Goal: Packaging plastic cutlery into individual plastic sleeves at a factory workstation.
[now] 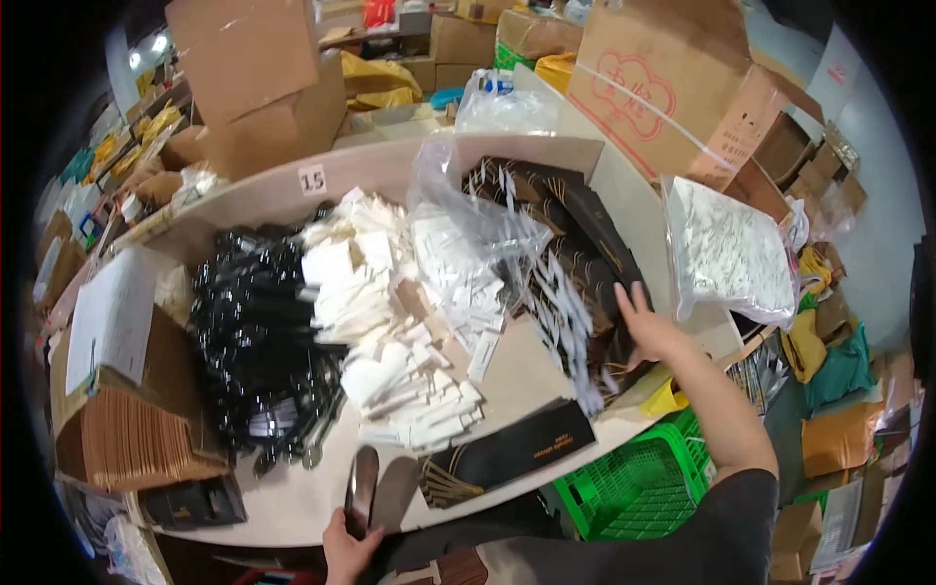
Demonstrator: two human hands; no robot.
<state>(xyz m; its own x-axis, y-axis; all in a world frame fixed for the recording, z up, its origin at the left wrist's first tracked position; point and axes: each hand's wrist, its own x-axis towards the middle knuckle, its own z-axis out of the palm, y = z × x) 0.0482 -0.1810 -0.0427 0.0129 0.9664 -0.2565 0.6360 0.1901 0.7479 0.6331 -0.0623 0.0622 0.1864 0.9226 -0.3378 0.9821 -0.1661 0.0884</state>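
Observation:
My left hand (pixel 349 554) is closed round the lower end of a dark glossy elongated piece with a rounded tip (pixel 362 480), upright at the table's front edge. Its exact kind I cannot make out. My right hand (pixel 651 327) reaches to the right side, fingers spread against a heap of black flat boxes with gold lines (pixel 595 229); part of the hand is hidden by the heap. One black flat box (pixel 536 456) lies near the front edge, between my hands. Thin whitish strips (pixel 561 322) lie along the heap's left side.
On the table (pixel 522 356) are a pile of black glossy pieces (pixel 258 322), white cards (pixel 375 292) and a clear plastic bag (pixel 439 190). A carton of brown cardboard pieces (pixel 136 429) stands left. A green basket (pixel 639 487) sits below right; a bagged white stack (pixel 731 249) lies right.

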